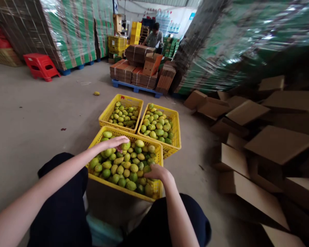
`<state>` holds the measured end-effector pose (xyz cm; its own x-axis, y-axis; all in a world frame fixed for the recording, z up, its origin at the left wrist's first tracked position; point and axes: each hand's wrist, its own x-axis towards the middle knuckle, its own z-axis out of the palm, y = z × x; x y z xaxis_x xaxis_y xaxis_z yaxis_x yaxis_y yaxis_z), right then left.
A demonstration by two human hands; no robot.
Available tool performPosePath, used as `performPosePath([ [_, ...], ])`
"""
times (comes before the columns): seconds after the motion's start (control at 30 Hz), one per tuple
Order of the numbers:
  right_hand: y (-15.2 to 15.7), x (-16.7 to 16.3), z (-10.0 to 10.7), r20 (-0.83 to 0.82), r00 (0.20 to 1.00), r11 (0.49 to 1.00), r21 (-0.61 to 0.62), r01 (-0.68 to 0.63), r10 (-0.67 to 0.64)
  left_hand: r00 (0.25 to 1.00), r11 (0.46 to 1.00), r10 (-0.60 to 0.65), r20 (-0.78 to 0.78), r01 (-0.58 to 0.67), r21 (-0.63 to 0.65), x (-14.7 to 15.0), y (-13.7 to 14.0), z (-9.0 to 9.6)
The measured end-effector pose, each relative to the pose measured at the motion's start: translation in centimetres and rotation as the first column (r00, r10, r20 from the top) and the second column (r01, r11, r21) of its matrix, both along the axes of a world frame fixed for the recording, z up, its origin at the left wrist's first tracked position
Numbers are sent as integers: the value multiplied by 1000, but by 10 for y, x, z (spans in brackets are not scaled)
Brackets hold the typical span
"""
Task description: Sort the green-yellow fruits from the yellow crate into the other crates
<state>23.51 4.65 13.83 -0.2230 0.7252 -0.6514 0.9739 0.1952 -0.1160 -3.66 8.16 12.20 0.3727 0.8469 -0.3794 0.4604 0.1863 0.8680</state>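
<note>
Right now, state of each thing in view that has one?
Three yellow plastic crates: holding oval green-yellow fruit
Left hand: at one fruit, grip unclear
Right hand: inside nearest crate, grip unclear
Red plastic stool: upright
Lone yellow fruit: on floor
Brown cardboard boxes: heaped, some open
Flat brown cardboard bundles: strapped, stacked

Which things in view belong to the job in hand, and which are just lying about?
In the job, judging by the hands:
- left hand and right hand, both at the fruit
- near yellow crate
- probably the two crates beyond, holding similar fruit

Lying about, apparently:
- red stool
- lone fruit on the floor
- cardboard boxes at right
</note>
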Motion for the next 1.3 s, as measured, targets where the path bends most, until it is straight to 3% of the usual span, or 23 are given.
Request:
performPosePath([
  [0.07,1,-2,-4,-11,1000,1000,5,6,-6,905,985,83,417,-9,-175,-2,-4,13],
  [0.13,1,-5,-7,-21,1000,1000,14,11,-11,775,962,147,614,31,-270,-1,-11,15],
  [0.2,1,-8,-9,-34,999,1000,18,15,-14,749,946,142,647,89,-311,3,-17,12],
  [0.43,6,-18,-8,-63,998,999,49,18,-15,821,872,-33,570,302,-385,31,-24,10],
  [0.53,8,-25,-6,-77,997,995,101,7,1,800,852,1,600,314,-419,38,-25,13],
  [0.63,7,-37,-4,-93,995,992,128,-11,23,728,829,93,680,321,-458,40,-22,15],
  [0.73,5,-52,-3,-126,990,990,134,-38,55,620,850,203,758,272,-450,39,-17,15],
  [0.8,4,-61,-2,-154,986,986,160,-43,68,572,893,235,786,192,-406,36,-13,16],
  [0.9,6,-66,0,-296,955,940,332,84,20,618,963,241,749,-55,-264,29,-10,17],
  [1.0,11,-61,2,-622,783,783,483,391,-7,702,942,294,648,-329,-70,21,-9,17],
  [1.1,16,-55,6,-863,504,670,385,635,18,767,907,297,569,-413,85,15,-11,19],
  [1.2,15,-56,10,-972,233,656,175,734,-1,839,895,243,486,-387,221,17,-16,23],
  [1.3,10,-60,17,-999,41,693,32,721,3,813,911,216,542,-368,189,24,-18,27],
])
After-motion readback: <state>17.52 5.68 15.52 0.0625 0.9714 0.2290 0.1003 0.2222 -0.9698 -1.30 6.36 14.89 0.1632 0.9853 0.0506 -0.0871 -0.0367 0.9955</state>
